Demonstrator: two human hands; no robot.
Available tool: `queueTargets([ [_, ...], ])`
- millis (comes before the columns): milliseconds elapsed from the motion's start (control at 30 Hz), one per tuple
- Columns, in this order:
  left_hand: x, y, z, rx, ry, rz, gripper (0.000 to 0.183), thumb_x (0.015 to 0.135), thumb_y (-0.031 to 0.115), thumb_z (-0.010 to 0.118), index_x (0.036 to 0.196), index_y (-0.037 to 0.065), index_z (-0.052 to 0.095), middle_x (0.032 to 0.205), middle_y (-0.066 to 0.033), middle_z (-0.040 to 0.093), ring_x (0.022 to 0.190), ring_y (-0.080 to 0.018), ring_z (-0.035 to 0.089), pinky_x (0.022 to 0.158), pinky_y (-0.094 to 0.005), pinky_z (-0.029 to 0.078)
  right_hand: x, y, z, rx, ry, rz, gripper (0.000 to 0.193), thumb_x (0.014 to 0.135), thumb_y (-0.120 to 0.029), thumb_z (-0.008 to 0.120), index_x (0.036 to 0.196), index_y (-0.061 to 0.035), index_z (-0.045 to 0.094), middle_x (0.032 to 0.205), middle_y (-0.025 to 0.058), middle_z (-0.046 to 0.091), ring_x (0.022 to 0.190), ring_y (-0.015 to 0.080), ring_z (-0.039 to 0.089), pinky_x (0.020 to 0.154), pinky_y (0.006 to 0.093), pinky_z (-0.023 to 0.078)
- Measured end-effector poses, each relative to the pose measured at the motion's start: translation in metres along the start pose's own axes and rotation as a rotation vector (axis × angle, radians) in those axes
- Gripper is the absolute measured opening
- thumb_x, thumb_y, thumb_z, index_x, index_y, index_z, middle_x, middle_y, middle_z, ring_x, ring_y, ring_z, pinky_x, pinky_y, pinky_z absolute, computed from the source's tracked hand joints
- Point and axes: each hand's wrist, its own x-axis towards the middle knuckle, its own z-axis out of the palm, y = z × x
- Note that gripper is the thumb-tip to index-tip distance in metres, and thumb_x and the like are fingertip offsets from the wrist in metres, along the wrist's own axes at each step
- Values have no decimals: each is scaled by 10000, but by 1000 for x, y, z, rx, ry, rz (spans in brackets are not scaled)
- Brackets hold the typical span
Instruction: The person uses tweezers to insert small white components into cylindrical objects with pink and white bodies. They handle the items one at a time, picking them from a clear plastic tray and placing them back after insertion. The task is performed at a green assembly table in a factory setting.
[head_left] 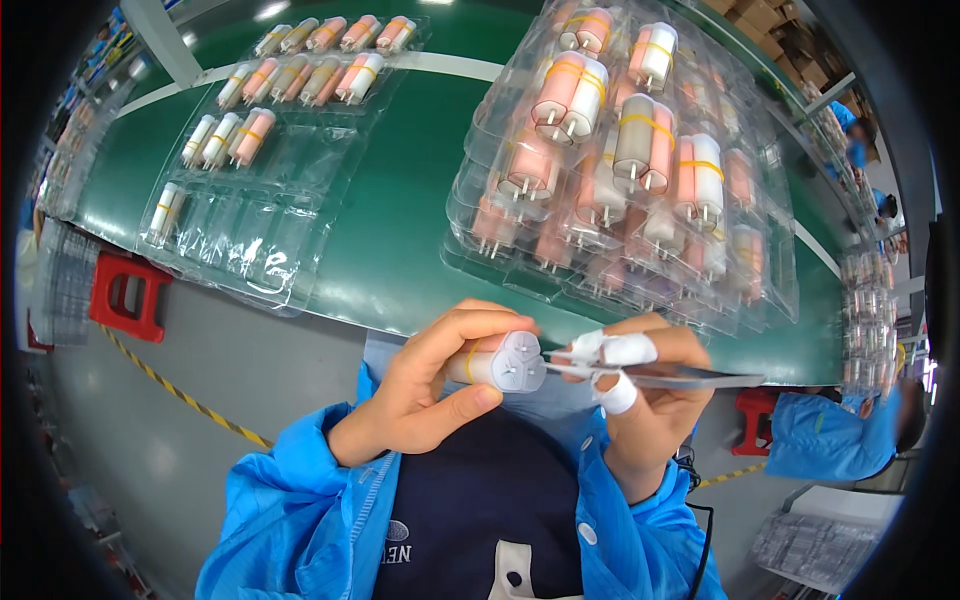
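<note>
My left hand is closed around a bundle of short tubes bound by a yellow rubber band. The bundle's end faces right and shows three round translucent caps, each with a small metal pin. Metal tweezers are gripped in my right hand, whose fingertips are wrapped in white tape. The tweezer tips are close beside the capped end; whether they touch a pin I cannot tell. Both hands are in front of my body, at the near edge of the green table.
On the table's left, a clear plastic tray carries several banded pink, white and grey tube bundles. A tall stack of filled trays stands at right. Red stools are beneath the edge. A person in blue is at right.
</note>
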Motion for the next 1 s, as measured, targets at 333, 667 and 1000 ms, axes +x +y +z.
queueTargets([
  [333, -6, -1, 11, -83, 70, -77, 519, 870, 91, 634, 1298, -13, 360, 1236, -238, 496, 1121, -261, 538, 937, -367, 439, -7, 6, 4, -68, 17, 11, 231, 761, 69, 706, 975, 51, 620, 938, 198, 660, 791, 203, 671, 677, 302, 562],
  [667, -2, -7, 7, 333, 74, 157, 449, 813, 4, 664, 1212, -54, 466, 1208, -226, 478, 1113, -278, 525, 901, -346, 476, -5, 6, 9, -120, 13, -36, 204, 773, 63, 699, 966, 49, 636, 921, 187, 669, 806, 205, 674, 684, 289, 559],
  [1000, -3, -6, 7, 431, 94, 136, 442, 800, -13, 666, 1200, -57, 482, 1213, -230, 475, 1106, -284, 531, 900, -352, 481, -3, 8, 10, -175, 21, -10, 162, 771, 52, 701, 928, 49, 661, 880, 172, 682, 790, 196, 675, 685, 278, 546],
])
